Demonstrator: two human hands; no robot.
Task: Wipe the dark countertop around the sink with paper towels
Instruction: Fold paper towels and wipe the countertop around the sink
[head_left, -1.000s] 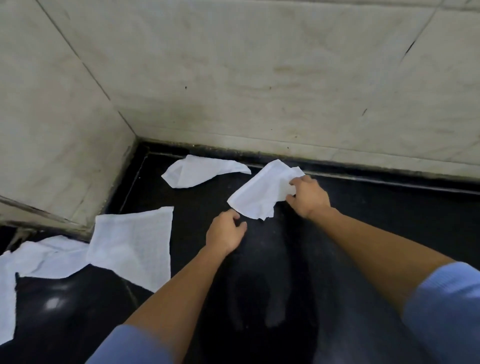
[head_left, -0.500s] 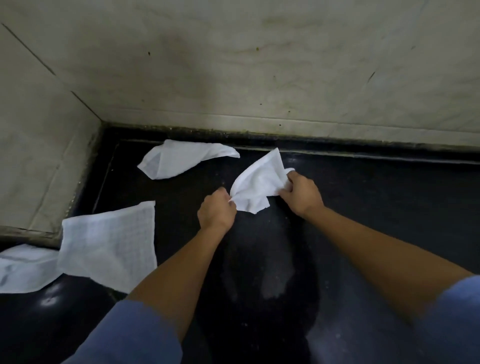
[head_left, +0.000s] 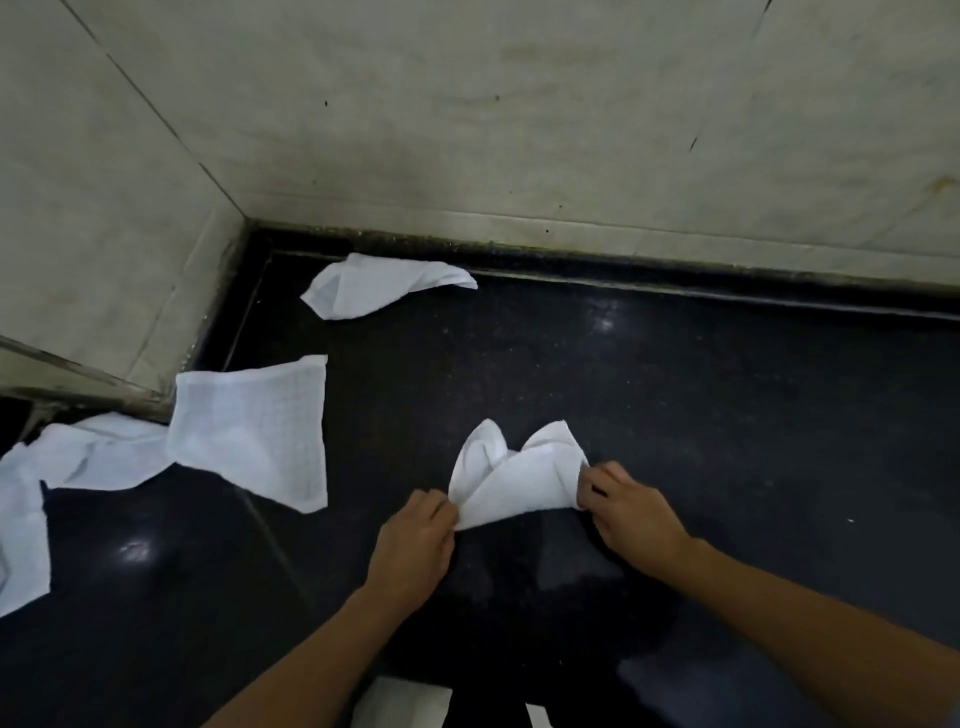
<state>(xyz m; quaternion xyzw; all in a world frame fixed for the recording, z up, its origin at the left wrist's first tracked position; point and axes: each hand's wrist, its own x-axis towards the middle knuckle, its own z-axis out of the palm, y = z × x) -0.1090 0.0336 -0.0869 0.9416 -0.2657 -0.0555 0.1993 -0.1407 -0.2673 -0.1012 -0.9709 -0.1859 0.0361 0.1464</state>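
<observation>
Head view, looking down into the corner of the dark tabletop: your left hand and your right hand are both pinched onto the same paper towel, one at each lower corner. The left fingers grip its near left edge, the right fingers grip its right side, and the sheet bunches up between them with two soft peaks rising toward the wall. Its lower part looks to be touching the tabletop, though you can't be sure how much of it rests there.

Off to your left, a flat, squarish towel lies spread on the tabletop, well apart from the one you hold. Further left, a crumpled towel touches that flat sheet's left edge and trails off toward the picture's left border. Up near the back corner, a folded towel sits just beside the dark raised strip at the foot of the wall.

The pale tiled wall runs along the back and turns down the left side. The tabletop is glossy, with small bright glints by the back edge and near the bottom left, and there are hazy, lighter smears on the surface just below your hands. Both forearms reach in from the bottom edge, bare as far as you can see them here.
</observation>
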